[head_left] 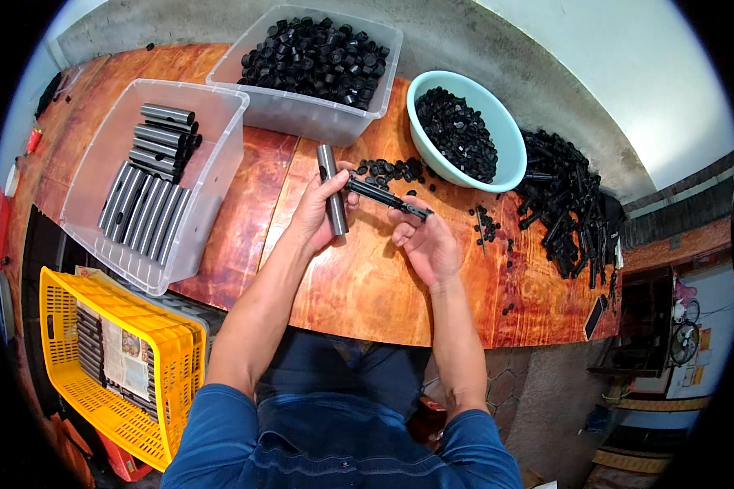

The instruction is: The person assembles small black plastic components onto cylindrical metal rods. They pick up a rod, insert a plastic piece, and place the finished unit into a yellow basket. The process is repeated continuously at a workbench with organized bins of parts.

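My left hand [311, 213] is closed around a grey metal tube [327, 160], which stands nearly upright in the picture and has a dark slot in its side. A slender black plastic part [383, 196] reaches from the fingers of my left hand to my right hand [432, 251]. The thumb and fingers of my right hand pinch its far right end, and its left end lies close beside the tube. Whether my left fingertips also grip the black part, I cannot tell. Small black caps [395, 170] lie on the table just beyond both hands.
A clear bin [197, 232] of grey tubes stands left, another [302, 125] of black caps behind. A pale blue bowl [497, 186] holds small black pieces. Black parts [571, 204] are heaped at right, near a phone [595, 316]. A yellow crate [177, 359] sits lower left.
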Tool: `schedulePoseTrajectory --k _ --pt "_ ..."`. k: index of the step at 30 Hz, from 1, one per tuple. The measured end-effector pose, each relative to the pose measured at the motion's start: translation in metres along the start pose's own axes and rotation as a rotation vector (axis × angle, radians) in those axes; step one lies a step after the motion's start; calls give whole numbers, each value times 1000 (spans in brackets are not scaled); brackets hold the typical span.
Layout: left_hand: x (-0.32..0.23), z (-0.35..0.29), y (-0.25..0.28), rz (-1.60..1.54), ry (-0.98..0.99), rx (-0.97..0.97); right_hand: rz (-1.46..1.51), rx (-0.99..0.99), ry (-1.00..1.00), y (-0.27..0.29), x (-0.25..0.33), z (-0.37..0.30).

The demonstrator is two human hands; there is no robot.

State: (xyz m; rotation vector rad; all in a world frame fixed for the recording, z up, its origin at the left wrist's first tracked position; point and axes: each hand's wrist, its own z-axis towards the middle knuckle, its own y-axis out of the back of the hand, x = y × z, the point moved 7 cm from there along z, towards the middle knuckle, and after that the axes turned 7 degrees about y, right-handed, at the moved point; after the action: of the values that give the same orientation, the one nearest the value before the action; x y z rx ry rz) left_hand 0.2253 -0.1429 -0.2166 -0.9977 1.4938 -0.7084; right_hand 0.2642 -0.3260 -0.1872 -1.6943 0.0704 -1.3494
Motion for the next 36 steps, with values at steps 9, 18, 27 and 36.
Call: schedulePoseTrajectory --k 9,18,27,36 --pt "23 -14 -28 261 201 269 -37 -156 233 31 10 3" --pt "40 -18 -34 399 349 279 -72 -42 160 22 12 2" --pt "38 -13 -32 391 230 190 -320 -134 319 5 10 -1" --pt "-24 -6 11 -189 -82 -29 -703 -40 139 -9 -8 -27"
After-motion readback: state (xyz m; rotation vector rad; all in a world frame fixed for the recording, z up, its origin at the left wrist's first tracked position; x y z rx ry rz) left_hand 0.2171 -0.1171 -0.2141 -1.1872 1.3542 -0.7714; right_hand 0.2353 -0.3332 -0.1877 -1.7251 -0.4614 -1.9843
